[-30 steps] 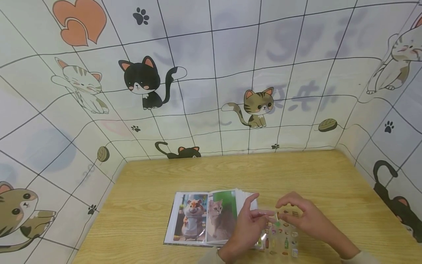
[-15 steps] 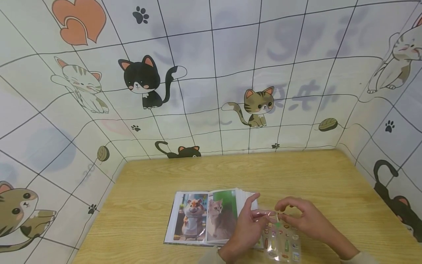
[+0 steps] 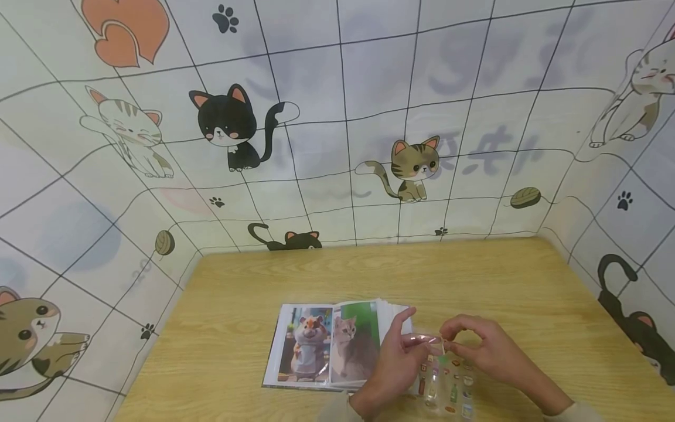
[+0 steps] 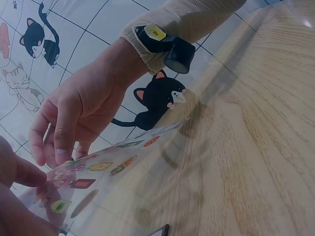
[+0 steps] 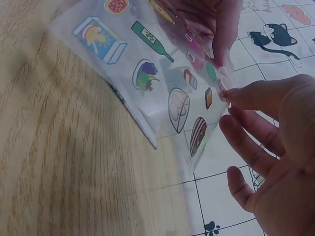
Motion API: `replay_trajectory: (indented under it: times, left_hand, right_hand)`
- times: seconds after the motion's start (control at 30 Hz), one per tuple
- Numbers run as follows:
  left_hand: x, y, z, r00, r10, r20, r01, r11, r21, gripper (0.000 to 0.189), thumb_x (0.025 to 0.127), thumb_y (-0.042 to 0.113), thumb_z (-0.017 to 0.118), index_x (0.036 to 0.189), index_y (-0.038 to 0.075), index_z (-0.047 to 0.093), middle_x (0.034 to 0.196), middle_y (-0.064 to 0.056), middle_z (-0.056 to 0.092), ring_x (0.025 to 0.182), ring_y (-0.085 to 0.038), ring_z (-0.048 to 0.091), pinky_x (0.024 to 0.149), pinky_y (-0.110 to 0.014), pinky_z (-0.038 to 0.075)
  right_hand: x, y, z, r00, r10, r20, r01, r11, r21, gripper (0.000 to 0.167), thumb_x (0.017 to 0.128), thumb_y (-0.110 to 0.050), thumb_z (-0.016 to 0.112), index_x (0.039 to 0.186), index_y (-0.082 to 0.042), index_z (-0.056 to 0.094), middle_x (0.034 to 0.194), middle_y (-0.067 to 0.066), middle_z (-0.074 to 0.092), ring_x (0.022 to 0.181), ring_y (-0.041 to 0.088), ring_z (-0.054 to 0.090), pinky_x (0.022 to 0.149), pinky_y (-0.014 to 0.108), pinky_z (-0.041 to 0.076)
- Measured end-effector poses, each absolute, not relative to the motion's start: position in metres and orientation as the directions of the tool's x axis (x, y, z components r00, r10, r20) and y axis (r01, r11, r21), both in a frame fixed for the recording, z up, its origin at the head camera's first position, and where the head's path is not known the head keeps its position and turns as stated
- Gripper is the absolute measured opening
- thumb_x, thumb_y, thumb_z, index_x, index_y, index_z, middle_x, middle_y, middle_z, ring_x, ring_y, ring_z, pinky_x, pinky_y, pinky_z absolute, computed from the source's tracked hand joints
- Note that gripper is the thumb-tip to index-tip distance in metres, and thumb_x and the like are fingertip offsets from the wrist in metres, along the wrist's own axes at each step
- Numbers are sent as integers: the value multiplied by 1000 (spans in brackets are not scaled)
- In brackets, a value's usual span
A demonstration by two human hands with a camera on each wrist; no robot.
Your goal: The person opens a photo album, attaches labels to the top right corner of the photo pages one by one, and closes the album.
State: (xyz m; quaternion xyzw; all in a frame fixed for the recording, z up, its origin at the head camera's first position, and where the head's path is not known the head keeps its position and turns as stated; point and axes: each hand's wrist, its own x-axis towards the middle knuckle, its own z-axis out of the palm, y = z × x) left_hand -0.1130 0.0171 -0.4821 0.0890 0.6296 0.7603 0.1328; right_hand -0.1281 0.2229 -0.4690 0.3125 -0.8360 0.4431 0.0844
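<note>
A clear sticker sheet (image 3: 445, 390) printed with small food and drink pictures hangs between the two hands, right of the open photo album (image 3: 274, 360). My left hand (image 3: 390, 366) grips the sheet's top edge, its upper part bent over the fingers. Thumb and index finger of my right hand (image 3: 490, 346) pinch at the same edge, close to the left fingertips. The right wrist view shows that pinch beside a green round sticker (image 5: 211, 72), the other right fingers (image 5: 246, 142) spread loosely. I cannot tell whether a single sticker is between the right fingertips.
The album lies open on the wooden table (image 3: 237, 293), showing a hamster picture (image 3: 310, 346) and a cat picture (image 3: 353, 346). My left forearm crosses its right front corner. A cat-patterned covering (image 3: 316, 146) stands behind the table and along both sides.
My right index finger and thumb have closed in on the sheet's edge. The sheet's hanging part swung down and back up slightly. My left hand stays in place.
</note>
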Motion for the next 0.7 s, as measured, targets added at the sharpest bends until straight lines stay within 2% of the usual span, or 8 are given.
replay_trajectory:
  times: [0.27,0.47,0.7]
  left_hand:
    - [-114,18,-483,-951,308,-43,-96,-157,983,67,89,-5,58,148,16,35,101,-14,74,81,-21,73,69,-24,58]
    - [-114,18,-483,-958,279,-63,-100,-122,987,62,91,0,62,145,17,37,99,-13,74,76,-17,72,67,-24,57]
    - [-114,18,-483,-965,251,-76,-102,-93,990,63,89,-2,62,143,18,39,99,-14,72,81,-19,73,67,-19,53]
  right_hand:
    - [-130,224,-472,-764,-475,437,-622,360,-695,33,80,3,77,103,-18,68,91,-8,69,82,8,65,72,27,55]
    - [-130,225,-473,-763,-487,426,-622,371,-689,32,81,3,77,101,-20,67,91,-9,69,82,8,64,72,26,54]
    - [-130,225,-471,-761,-500,414,-621,375,-688,29,82,2,76,96,-22,66,92,-10,69,85,7,65,75,28,55]
